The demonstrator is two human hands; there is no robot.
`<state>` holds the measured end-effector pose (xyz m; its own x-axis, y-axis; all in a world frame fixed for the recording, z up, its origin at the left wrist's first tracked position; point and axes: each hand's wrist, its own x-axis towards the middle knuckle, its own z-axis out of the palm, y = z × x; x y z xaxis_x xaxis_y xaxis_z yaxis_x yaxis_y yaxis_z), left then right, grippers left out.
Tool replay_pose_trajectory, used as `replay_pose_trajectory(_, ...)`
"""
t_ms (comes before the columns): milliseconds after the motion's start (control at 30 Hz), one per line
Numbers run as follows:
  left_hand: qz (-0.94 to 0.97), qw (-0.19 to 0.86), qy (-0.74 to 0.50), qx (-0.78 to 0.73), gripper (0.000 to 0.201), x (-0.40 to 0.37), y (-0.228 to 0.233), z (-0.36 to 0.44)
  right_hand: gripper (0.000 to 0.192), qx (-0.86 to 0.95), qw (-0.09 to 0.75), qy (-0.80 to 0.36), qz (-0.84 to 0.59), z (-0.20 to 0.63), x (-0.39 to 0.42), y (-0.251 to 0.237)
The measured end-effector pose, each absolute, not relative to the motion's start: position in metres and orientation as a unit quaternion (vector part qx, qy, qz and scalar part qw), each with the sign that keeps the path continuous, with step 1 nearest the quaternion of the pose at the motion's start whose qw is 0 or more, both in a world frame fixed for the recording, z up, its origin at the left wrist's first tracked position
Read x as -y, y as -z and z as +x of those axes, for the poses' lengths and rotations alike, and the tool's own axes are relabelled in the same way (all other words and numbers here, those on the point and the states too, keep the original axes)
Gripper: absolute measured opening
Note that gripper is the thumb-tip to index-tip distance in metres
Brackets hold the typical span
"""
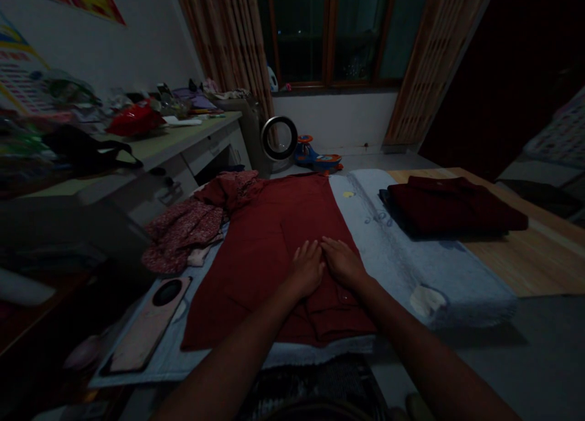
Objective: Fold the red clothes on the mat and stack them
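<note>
A dark red garment [256, 250] lies spread on a light blue blanket [384, 250], with one part folded over toward its right side. My left hand [307, 268] rests flat on the folded part, fingers stretched out. Close beside it, my right hand [340, 261] also lies palm down on the red cloth, its fingertips near those of the left. Neither hand grips the fabric. Left of the garment is a crumpled patterned cloth [183, 232] in reddish tones. A phone [144, 329] with a large round camera lies at the blanket's left front corner.
Folded dark clothes [452, 205] are stacked at the right, partly over a bare wooden board [534, 259]. A cluttered desk [183, 137] holding a red bag [137, 117] runs along the left. Behind stand a washing machine with its round door [280, 138] and a ride-on toy [315, 156].
</note>
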<state>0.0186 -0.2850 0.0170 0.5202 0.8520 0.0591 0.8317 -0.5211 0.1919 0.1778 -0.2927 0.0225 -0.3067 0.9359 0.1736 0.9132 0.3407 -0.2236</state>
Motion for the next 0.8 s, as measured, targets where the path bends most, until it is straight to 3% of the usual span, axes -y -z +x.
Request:
replay_pose_trajectory(500,0.843,0.074,-0.065,-0.529,0.081,0.299,-0.017,0.012,0.072,0.736,0.035,-0.03,-0.676,0.197,0.3,-0.025)
replay_pose_trajectory(600,0.841,0.071,-0.065,-0.532,0.086,0.299,-0.015,0.012,0.061,0.722,0.052,-0.041,-0.689,0.199,0.299,-0.033)
replay_pose_trajectory(700,0.84,0.068,-0.066,-0.535,0.088,0.298,-0.013,0.012,0.044,0.712,0.116,-0.021,-0.693,0.195,0.295,-0.039)
replay_pose_trajectory(800,0.841,0.066,-0.069,-0.532,0.087,0.297,-0.013,0.012,0.041,0.75,0.176,-0.025,-0.638,0.186,0.291,-0.036)
